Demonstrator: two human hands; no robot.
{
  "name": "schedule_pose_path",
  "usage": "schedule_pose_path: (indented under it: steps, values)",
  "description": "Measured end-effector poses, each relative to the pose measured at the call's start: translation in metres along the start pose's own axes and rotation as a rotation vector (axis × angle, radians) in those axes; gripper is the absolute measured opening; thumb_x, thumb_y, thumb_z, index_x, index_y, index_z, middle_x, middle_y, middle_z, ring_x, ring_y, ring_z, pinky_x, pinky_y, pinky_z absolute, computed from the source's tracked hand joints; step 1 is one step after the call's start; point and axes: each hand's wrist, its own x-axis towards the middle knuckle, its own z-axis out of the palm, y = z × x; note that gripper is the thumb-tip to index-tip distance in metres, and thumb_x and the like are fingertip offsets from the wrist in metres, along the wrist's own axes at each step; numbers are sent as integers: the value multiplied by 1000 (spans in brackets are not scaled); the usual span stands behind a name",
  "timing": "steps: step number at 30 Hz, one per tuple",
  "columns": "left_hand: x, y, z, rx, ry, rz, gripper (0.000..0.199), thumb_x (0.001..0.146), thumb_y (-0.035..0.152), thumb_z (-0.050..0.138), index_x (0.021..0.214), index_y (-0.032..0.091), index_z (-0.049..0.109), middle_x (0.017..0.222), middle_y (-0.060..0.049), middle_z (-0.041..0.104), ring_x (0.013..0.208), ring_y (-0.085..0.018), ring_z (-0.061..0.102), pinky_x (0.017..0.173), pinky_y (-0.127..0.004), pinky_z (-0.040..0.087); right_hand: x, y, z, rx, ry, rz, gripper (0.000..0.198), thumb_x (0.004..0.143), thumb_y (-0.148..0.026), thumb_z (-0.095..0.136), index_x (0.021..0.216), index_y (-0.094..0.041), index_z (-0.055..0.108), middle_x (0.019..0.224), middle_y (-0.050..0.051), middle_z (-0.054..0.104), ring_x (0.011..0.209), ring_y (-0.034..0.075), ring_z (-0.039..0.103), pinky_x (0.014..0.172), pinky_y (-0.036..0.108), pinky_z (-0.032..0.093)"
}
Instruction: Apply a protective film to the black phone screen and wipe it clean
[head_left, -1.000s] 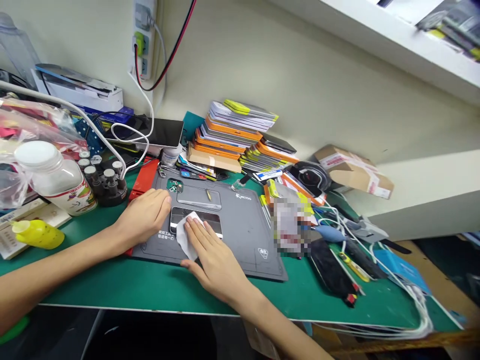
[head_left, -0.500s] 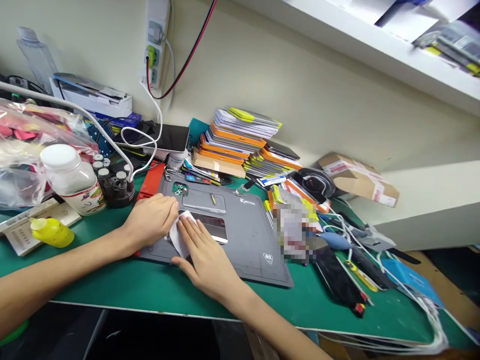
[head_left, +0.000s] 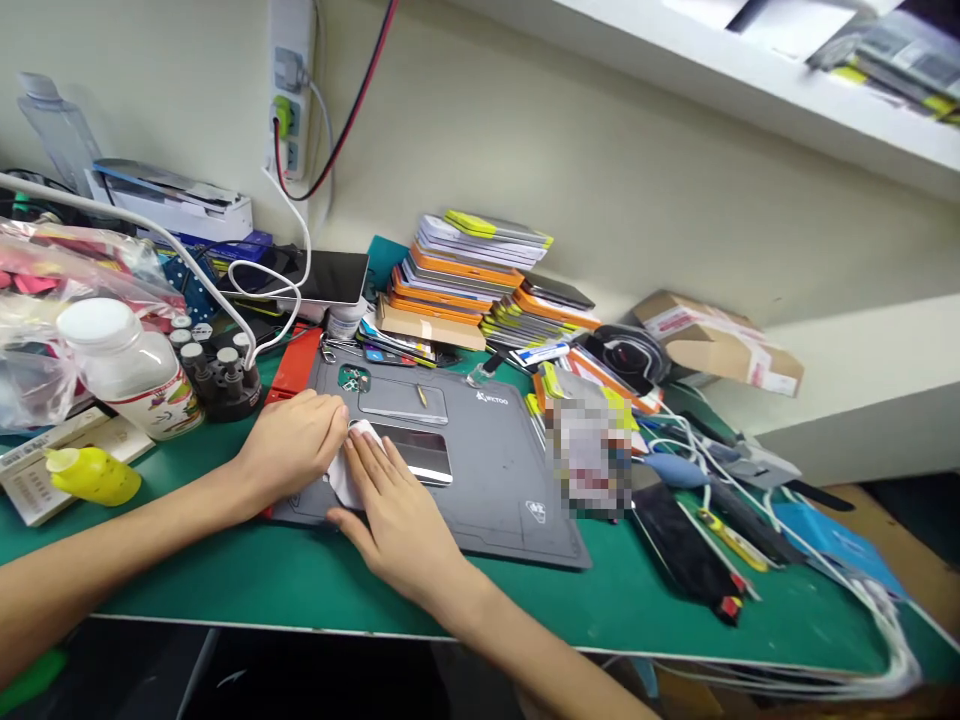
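Note:
On the grey work mat (head_left: pixel 502 470) lies a phone (head_left: pixel 424 452), its dark glossy face partly covered. My right hand (head_left: pixel 397 510) presses a folded white wipe (head_left: pixel 343 478) onto the phone's left part, fingers together and thumb apart. My left hand (head_left: pixel 296 445) is closed in a fist at the phone's left end; its fingertips are hidden, and it appears to grip that end. Behind the phone is a flat grey phone-sized panel (head_left: pixel 397 402) with a thin brass-coloured tool (head_left: pixel 422 396) on it. A small green dish (head_left: pixel 354 378) holds tiny parts.
Stacked flat boxes (head_left: pixel 465 270) stand against the wall. A white-lidded jar (head_left: pixel 127 370), a yellow bottle (head_left: pixel 94 475) and a bottle rack (head_left: pixel 221 380) are on the left. Cables, a black pouch (head_left: pixel 686 555) and a blue air blower (head_left: pixel 675 470) lie right. A shelf (head_left: pixel 712 110) overhangs.
The view has shifted slightly, so most things sit a little further left. My right hand stays on the wipe over the phone, and my left fist stays at its end.

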Motion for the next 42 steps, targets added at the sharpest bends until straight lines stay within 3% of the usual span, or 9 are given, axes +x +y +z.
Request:
schedule_pose_path:
  steps: [3, 10, 15, 21, 23, 29, 33, 36, 42]
  values:
    - [2, 0, -2, 4, -10, -4, 42, 112, 29, 26, 80, 24, 53, 72, -3, 64, 72, -23, 60, 63, -38, 37, 17, 13, -3, 58, -4, 63, 74, 114, -53, 41, 162, 3, 44, 171, 23, 42, 163, 32, 36, 137, 54, 29]
    - [5, 1, -4, -29, -7, -16, 43, 112, 32, 25, 76, 25, 48, 67, -3, 61, 69, -23, 59, 62, -38, 37, -24, 16, -11, 27, 8, 31, 80, 113, -56, 46, 172, -5, 28, 175, 20, 34, 167, 30, 27, 136, 55, 33]
    - [6, 1, -6, -25, -8, -27, 42, 112, 32, 26, 75, 25, 46, 67, -3, 61, 69, -23, 60, 59, -38, 34, -10, 38, -15, 51, -40, 63, 74, 115, -53, 41, 171, -7, 31, 174, 19, 37, 166, 30, 30, 136, 57, 30]
    - [6, 1, -6, -47, -12, -35, 43, 112, 33, 25, 75, 25, 45, 67, -2, 61, 69, -22, 60, 60, -37, 35, -40, 33, -15, 31, 29, 64, 89, 112, -56, 47, 176, -11, 5, 176, 19, 33, 166, 32, 28, 133, 59, 36]
    - [5, 1, -5, -56, -17, -25, 44, 112, 33, 24, 74, 25, 45, 67, -2, 61, 69, -22, 60, 62, -37, 38, -48, 38, -15, 29, 21, 52, 86, 113, -52, 45, 176, -15, 0, 177, 16, 33, 166, 30, 29, 133, 58, 37]
    - [5, 1, -6, -41, -30, -28, 44, 112, 32, 25, 75, 25, 47, 67, -2, 61, 68, -23, 59, 62, -38, 37, -31, 63, -15, 29, 6, 76, 73, 116, -47, 39, 175, -13, 14, 174, 18, 38, 164, 30, 35, 133, 61, 35]
    - [3, 2, -6, -32, -37, -33, 44, 112, 31, 25, 76, 25, 49, 67, -1, 62, 68, -22, 59, 65, -37, 41, -55, 55, -19, 21, 57, 68, 86, 113, -46, 49, 176, -19, -3, 176, 16, 33, 164, 31, 34, 131, 60, 41]
    - [3, 2, -5, -34, -44, -33, 44, 112, 30, 25, 76, 25, 49, 68, 0, 62, 67, -20, 59, 65, -36, 42, -71, 58, -19, 13, 61, 66, 85, 114, -43, 49, 176, -22, -5, 176, 13, 34, 162, 30, 37, 129, 56, 45]
    - [3, 1, -8, -18, -70, -43, 45, 113, 31, 23, 75, 25, 47, 68, -1, 62, 68, -21, 58, 65, -36, 41, -56, 77, -12, 8, 80, 115, 84, 115, -45, 45, 175, -25, -11, 176, 15, 35, 162, 30, 37, 130, 62, 43]
